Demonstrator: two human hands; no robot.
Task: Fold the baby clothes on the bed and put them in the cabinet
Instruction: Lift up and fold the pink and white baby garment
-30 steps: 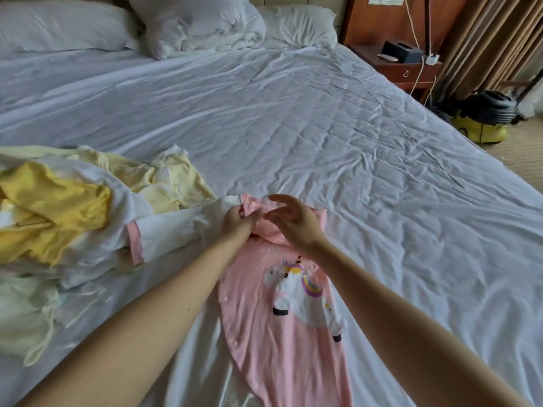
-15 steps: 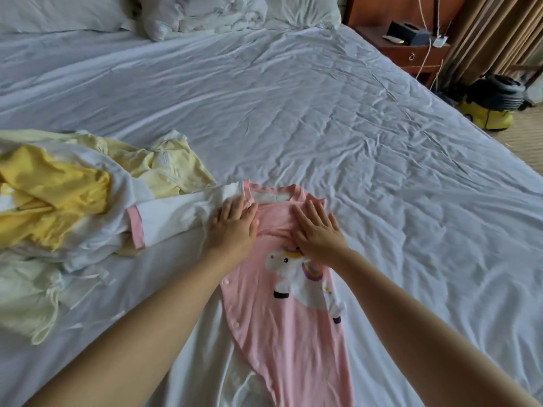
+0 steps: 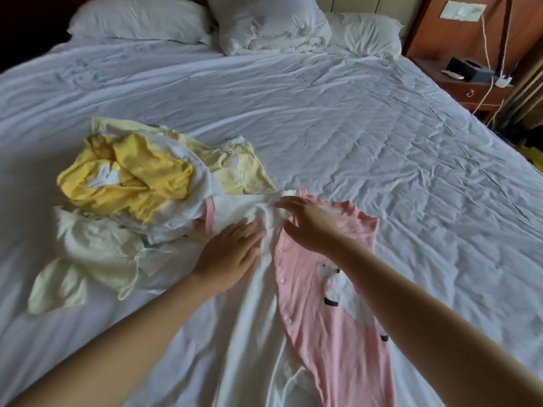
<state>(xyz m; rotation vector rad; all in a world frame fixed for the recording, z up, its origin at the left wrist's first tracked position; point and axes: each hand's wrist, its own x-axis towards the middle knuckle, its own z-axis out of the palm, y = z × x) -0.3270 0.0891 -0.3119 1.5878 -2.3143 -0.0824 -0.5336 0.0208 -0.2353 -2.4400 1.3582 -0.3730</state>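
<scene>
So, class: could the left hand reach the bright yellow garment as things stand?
Probably yes: the left hand lies open beside the pile, and the yellow garment sits on top, uncovered.

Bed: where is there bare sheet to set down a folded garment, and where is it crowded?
Bare sheet lies right of the pink romper to the bed's edge, and between the clothes pile and the pillows. Crowded: near left, where the pile meets the white sleeve, by the left hand and right hand.
</scene>
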